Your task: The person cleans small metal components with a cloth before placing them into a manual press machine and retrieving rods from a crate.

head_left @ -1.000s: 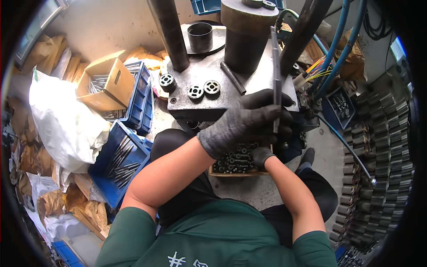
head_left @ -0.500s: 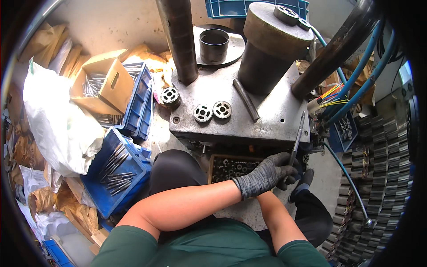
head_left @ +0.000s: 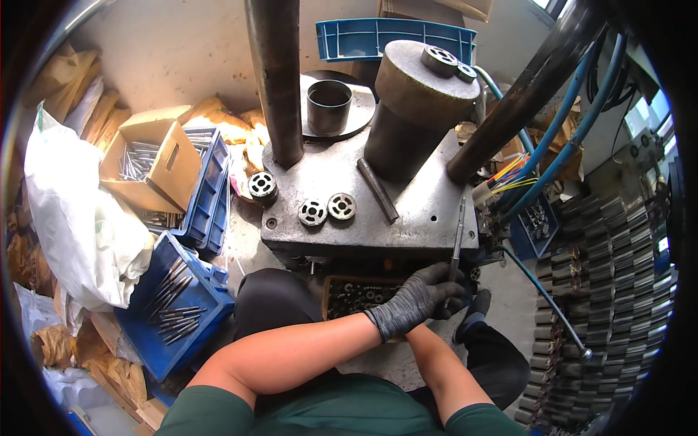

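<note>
Left hand (head_left: 418,299), lowered within the last second, is clamped on a rod (head_left: 457,247) near the front right corner of the metal base (head_left: 327,238); right hand hidden, state indeterminable.

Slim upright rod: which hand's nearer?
Left: left hand holds the slim rod by its lower end. Right hand is hidden; its forearm sits lower in view, apart from the rod.

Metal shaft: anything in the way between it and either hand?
Left: nothing visible. The gloved left hand grips the metal shaft near its lower end. Right: can't tell. The right forearm shows, but the left hand and wrist cover the right hand.
</note>
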The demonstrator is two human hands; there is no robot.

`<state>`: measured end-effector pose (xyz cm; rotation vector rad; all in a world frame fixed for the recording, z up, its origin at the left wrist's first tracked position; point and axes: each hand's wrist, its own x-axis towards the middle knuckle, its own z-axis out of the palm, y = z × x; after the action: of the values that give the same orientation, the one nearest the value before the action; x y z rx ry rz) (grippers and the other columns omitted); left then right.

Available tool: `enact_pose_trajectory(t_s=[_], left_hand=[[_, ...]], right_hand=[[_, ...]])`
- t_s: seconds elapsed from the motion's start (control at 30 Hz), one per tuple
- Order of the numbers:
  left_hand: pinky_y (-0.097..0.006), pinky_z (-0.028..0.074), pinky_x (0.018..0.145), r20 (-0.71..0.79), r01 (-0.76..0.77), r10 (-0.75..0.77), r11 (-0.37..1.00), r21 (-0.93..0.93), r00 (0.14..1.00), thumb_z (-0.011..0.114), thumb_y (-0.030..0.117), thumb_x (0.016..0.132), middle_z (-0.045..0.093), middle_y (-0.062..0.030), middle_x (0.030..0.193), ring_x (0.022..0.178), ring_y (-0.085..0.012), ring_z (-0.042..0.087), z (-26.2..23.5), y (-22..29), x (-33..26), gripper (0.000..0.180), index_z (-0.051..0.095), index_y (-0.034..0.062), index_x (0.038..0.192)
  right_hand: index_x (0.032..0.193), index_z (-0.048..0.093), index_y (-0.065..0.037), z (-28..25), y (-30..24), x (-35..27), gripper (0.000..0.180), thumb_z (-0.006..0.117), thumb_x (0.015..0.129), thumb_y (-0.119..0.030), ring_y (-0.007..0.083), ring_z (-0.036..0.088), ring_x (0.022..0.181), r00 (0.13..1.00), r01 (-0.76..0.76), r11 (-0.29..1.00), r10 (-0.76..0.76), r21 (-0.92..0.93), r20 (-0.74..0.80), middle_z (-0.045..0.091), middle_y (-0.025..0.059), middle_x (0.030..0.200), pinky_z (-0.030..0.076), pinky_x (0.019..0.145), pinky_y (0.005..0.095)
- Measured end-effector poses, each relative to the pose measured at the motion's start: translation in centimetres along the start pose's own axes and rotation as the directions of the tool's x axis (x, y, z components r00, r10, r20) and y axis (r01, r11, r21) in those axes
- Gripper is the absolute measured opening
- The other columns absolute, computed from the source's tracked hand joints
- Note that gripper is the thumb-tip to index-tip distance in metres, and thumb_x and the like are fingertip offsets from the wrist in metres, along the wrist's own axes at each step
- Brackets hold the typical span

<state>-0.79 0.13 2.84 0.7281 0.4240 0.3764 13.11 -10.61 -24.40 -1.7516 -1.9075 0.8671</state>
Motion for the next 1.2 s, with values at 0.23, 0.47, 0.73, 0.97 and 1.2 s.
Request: enact_pose_trajectory(t_s=[0.23, 0.47, 0.73, 0.97, 1.2], left_hand=[[-0.032, 0.060, 0.080, 0.032, -0.046, 0.049, 0.996, -0.070, 0.998, 0.072, 0.019, 0.099, 0.067, -0.0091, 0.110, 0.099, -0.0172, 0.070, 0.5, 1.5, -1.3, 0.046, 0.054, 0.0017, 0.138], [-0.032, 0.061, 0.084, -0.030, -0.203, 0.201, 0.977, -0.068, 0.979, 0.069, 0.022, 0.101, 0.068, -0.0118, 0.113, 0.103, -0.0192, 0.071, 0.5, 2.2, -3.0, 0.045, 0.057, -0.0003, 0.137], [-0.029, 0.060, 0.081, -0.102, -0.285, 0.271, 0.943, -0.170, 0.957, 0.069, 0.026, 0.103, 0.071, -0.0090, 0.115, 0.099, -0.0164, 0.072, 0.6, 2.4, -3.6, 0.043, 0.057, 0.0027, 0.137], [-0.032, 0.061, 0.084, -0.094, -0.216, 0.208, 0.973, -0.082, 0.974, 0.070, 0.023, 0.102, 0.071, -0.0100, 0.115, 0.100, -0.0183, 0.072, 0.3, 1.3, -2.3, 0.043, 0.058, 0.0036, 0.138], [-0.032, 0.061, 0.083, -0.119, -0.104, 0.092, 0.989, -0.105, 0.989, 0.066, 0.019, 0.103, 0.071, -0.0132, 0.115, 0.096, -0.0197, 0.073, 0.4, 0.7, -1.9, 0.036, 0.058, 0.0013, 0.132]], right_hand=[[0.130, 0.068, -0.007, -3.5, -3.2, 0.6, 0.044, 0.077, 0.090, -0.025, 0.0236, 0.070, 0.117, 0.991, -0.133, 0.974, 0.124, 0.185, 0.058, 0.076, 0.0069, 0.113, 0.057, 0.100, 0.0398], [0.131, 0.067, -0.008, -15.0, -3.5, -0.4, 0.046, 0.079, 0.090, -0.026, 0.0222, 0.069, 0.119, 0.968, -0.252, 0.908, 0.233, 0.334, 0.098, 0.076, 0.0053, 0.113, 0.057, 0.101, 0.0389], [0.116, 0.075, -0.004, -28.4, -17.1, 9.5, 0.031, 0.083, 0.087, -0.013, 0.0158, 0.069, 0.095, 0.970, -0.076, 0.996, 0.083, 0.038, -0.229, 0.075, 0.0074, 0.107, 0.057, 0.087, 0.0326], [0.114, 0.077, -0.007, -29.4, -11.3, 16.4, 0.024, 0.073, 0.091, -0.011, 0.0295, 0.074, 0.099, 0.997, -0.018, 0.985, 0.005, -0.172, -0.071, 0.076, 0.0199, 0.106, 0.057, 0.092, 0.0393], [0.130, 0.065, -0.002, -30.6, -14.2, 12.5, 0.034, 0.069, 0.097, -0.010, 0.0204, 0.073, 0.089, 0.916, -0.264, 0.925, 0.330, 0.274, -0.230, 0.074, 0.0124, 0.103, 0.059, 0.077, 0.0349]])
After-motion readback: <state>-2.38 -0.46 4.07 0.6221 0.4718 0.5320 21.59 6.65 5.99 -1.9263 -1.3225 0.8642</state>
